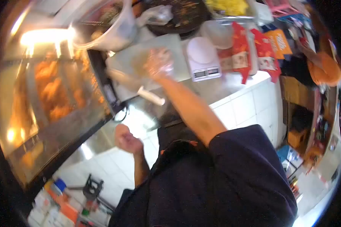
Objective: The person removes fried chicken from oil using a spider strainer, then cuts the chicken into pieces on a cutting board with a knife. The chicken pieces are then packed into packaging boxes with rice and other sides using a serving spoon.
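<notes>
My right hand [160, 63], in a clear plastic glove, reaches over the pale cutting board [177, 47]. Motion smears its fingers, and brownish bits of food [139, 64] show beside it on the board. A broad-bladed knife [150, 95] with a white handle lies across the board's near edge, handle toward me, just below that hand. My left hand [129, 140] is bare and curled closed in front of the counter's edge, away from the board. I cannot tell what, if anything, its fingers hold. Right of the board stands a white kitchen scale [203, 56].
A lit glass display case [53, 113] with fried food stands at the left. Behind the board are a large clear tub [113, 34], a dark round pan [178, 15] and a tray of yellow food [227, 6]. Red packets [240, 53] lie right of the scale. A person in orange [324, 68] is at the right.
</notes>
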The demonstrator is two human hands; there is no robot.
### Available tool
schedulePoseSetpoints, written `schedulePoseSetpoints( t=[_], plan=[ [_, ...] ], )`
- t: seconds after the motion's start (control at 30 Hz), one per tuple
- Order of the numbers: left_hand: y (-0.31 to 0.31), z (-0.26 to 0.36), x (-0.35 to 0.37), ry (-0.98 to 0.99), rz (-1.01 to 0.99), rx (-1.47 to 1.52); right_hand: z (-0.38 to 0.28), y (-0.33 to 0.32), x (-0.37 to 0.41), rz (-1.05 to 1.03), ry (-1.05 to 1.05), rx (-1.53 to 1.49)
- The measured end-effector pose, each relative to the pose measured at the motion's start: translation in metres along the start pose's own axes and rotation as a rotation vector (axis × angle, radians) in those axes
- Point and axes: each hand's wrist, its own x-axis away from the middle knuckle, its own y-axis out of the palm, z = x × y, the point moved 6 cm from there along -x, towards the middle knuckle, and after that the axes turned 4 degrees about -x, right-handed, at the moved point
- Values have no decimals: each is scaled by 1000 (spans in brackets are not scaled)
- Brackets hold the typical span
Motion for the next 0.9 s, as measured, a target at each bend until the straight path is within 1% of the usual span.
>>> schedulePoseSetpoints(
  t=[0.03, 0.07, 0.13, 0.17, 0.2, 0.23, 0.3, 0.33, 0.37, 0.43, 0.47, 0.53, 0.57, 0.6, 0.63, 0.7, 0.73, 0.77, 0.8, 0.83, 0.87, 0.9],
  plan=[
    [1, -11, 2, 17, 2, 66, -4, 18, 3, 125, 1, 70],
    [4, -11, -3, 70, -19, 189, -6, 20, 6, 183, -13, 111],
    [13, -6, -9, 154, -61, 360, -5, -5, 4, -3, 63, -55],
    [34, 34, -23, 50, 8, 231, -6, -13, 4, -31, 67, -50],
    [39, 36, -25, 54, 0, 254, -6, -20, 4, -60, 67, -55],
    [40, 38, -28, 63, -4, 274, -3, -27, 7, -34, 80, -66],
    [50, 48, -35, 87, -17, 266, -14, -29, 17, -82, -199, -106],
    [57, 53, -37, 91, -15, 248, -12, -20, 18, -55, -192, -116],
    [63, 60, -38, 117, -20, 260, -10, -6, 18, 46, -195, -153],
    [79, 69, -42, 89, -21, 259, -17, 25, 10, 172, -188, -199],
    [84, 71, -43, 141, -8, 230, -19, 45, -1, 161, 24, -160],
    [97, 82, -49, 176, -15, 239, 6, 31, -23, 163, 249, -133],
    [105, 87, -48, 185, -8, 241, 22, 19, -30, -133, 121, -649],
    [114, 90, -49, 222, -1, 245, 33, -9, -25, -441, -32, -1152],
    [124, 96, -50, 231, -10, 254, 60, -51, -22, -425, -29, -1158],
    [148, 115, -50, 215, -5, 297, 107, -127, -5, -676, 14, -1604],
    [159, 123, -48, 228, 12, 230, 136, -145, -3, -669, 13, -1603],
    [172, 131, -43, 229, 12, 235, 163, -165, 0, -654, -94, -1736],
    [188, 135, -36, 176, -13, 209, 195, -188, 2, -641, -205, -1863],
    [202, 136, -27, 124, -33, 180, 235, -216, 4, -638, -242, -1839],
    [211, 127, -15, 109, -55, -2, 277, -242, 8, -639, -275, -1821],
    [229, 136, 2, 101, -53, -17, 319, -261, 11, -582, -262, -1872]
  ],
)
